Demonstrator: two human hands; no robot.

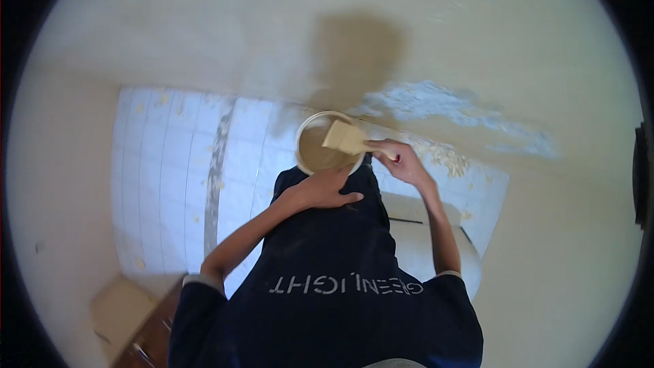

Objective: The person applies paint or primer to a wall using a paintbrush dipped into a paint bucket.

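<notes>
My right hand (403,163) is closed round the handle of a wide paintbrush (346,138). The brush head is coated in cream-beige paint and lies over the mouth of a round paint bucket (300,138). Beige paint (319,153) shows inside the bucket, though its depth is hard to judge. At the bucket's near rim is my left hand (325,189), its fingers hooked at the edge and its thumb stretched out to the right. The bucket is held close in front of my body, above the floor.
A beige wall (477,34) rises ahead, with a pale blue-white peeled patch (436,103) low on it. Flakes (449,160) lie along its foot on the white tiled floor (163,184). Brown wooden furniture (153,337) stands at lower left, a pale object (422,245) at right.
</notes>
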